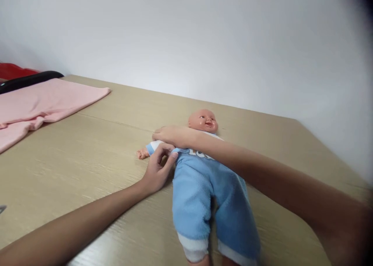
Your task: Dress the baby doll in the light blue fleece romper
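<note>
A baby doll [203,120] with a bare head lies on its back on the table, dressed in light blue trousers [192,196] with white cuffs and a blue-and-white top. At the doll's waist, on the left side, my left hand [159,169] pinches the edge of the blue clothing between thumb and fingers. My right hand [173,136] reaches across the doll's chest, its fingers bent down over the doll's sleeved arm; their tips are mostly hidden. The doll's small hand [142,153] sticks out to the left of both my hands. My right forearm covers much of the top.
A pink cloth [55,99] lies spread at the left of the wooden table [87,161]. Behind it are a black curved object [35,79] and something red [14,70]. A pale wall [186,44] runs along the table's back edge. A small grey item pokes in at the left edge.
</note>
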A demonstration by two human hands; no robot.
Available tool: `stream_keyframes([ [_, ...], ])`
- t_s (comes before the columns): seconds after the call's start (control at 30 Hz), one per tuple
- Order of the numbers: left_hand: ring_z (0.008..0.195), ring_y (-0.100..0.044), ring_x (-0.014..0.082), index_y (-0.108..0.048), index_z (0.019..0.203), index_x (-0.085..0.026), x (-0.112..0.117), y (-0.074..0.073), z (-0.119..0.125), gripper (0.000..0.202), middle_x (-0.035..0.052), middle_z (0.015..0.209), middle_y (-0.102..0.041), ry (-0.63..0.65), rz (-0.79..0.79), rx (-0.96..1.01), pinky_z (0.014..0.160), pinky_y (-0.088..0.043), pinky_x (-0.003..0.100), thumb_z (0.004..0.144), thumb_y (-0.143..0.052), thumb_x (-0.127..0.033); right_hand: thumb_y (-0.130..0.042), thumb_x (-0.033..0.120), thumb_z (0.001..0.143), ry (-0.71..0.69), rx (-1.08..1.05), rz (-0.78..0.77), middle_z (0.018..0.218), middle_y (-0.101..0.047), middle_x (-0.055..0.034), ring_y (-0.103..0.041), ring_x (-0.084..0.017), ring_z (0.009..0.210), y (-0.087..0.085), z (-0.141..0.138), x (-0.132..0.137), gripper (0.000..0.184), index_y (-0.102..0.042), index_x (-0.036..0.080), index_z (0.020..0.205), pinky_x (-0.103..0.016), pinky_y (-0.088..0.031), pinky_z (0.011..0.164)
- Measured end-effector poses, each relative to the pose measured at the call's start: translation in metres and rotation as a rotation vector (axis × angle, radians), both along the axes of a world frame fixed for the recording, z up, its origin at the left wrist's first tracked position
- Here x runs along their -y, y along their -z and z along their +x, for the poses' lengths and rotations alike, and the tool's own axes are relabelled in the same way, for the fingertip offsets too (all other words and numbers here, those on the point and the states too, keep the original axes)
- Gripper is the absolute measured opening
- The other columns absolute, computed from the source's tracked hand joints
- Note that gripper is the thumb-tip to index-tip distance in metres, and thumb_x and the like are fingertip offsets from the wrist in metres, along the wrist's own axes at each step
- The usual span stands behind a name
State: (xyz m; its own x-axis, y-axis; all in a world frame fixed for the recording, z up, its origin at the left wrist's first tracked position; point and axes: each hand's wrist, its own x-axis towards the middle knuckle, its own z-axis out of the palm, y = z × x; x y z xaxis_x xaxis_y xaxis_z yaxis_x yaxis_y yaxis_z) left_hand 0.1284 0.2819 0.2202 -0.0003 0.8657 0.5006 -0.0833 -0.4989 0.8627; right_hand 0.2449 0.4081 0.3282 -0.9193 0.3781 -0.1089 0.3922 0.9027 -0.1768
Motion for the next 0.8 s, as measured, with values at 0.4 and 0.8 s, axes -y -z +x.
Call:
stream_keyframes([
  [0.4,0.110,-0.068,0.0220,-0.068,0.126,-0.026,0.007,0.004,-0.013,0.010,0.0078,0.121,-0.064,-0.148,0.610,-0.226,0.098,-0.060,0.040,0.118,-0.064,-0.030,-0.069,0.016,0.088,0.206,-0.744,-0.486,0.121,-0.078,-0.0041,-0.074,-0.025,0.114,-0.008,0.071,0.021,0.032,-0.067,0.028,0.118,-0.042,-0.058,0.106],
  [0.8,0.102,-0.064,0.0195,-0.064,0.119,-0.027,0.006,-0.004,0.008,0.020,0.0037,0.111,-0.065,-0.233,0.119,0.053,0.094,-0.053,0.035,0.121,-0.058,-0.046,-0.057,0.051,0.112,0.417,-0.489,-0.287,0.131,-0.080,-0.0100,-0.074,-0.031,0.123,-0.034,0.101,0.079,0.034,-0.078,0.026,0.123,-0.048,-0.057,0.112],
])
